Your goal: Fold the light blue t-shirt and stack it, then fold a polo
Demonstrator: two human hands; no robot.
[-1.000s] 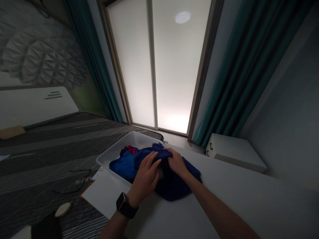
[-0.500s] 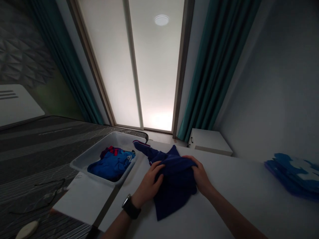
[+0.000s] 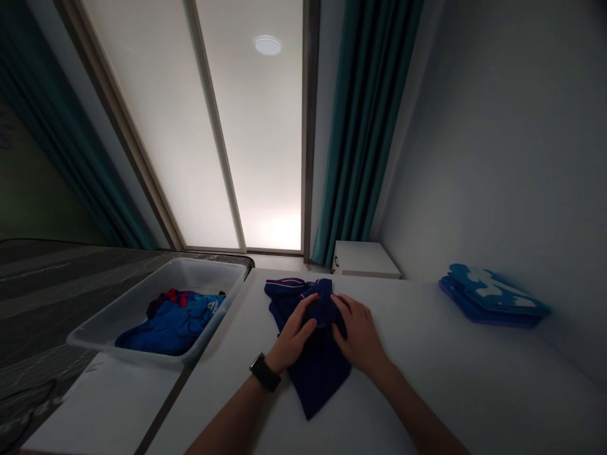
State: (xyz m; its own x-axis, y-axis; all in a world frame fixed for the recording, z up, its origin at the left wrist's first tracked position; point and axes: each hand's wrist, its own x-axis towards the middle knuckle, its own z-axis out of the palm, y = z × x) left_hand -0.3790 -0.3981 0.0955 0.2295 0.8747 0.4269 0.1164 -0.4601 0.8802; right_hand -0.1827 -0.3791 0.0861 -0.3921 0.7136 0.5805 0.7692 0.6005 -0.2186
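Navy garment [image 3: 318, 379] lies crumpled on the white table [image 3: 412, 373], gripped with curled fingers by the left hand [image 3: 291, 341] and right hand [image 3: 361, 333], apparently to control its loose layers. Its middle sits between and partly under the hands, striped edge beyond them, pointed end on the near side. Leftward, a plastic bin [image 3: 203, 277] holds blue clothing [image 3: 165, 332]; rightward, a blue-and-white stack [image 3: 478, 304] rests near the wall [image 3: 474, 170]

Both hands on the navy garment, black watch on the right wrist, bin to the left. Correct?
Not quite: the head view shows the black watch on the left wrist. Left hand and right hand are on the navy garment, bin to the left.
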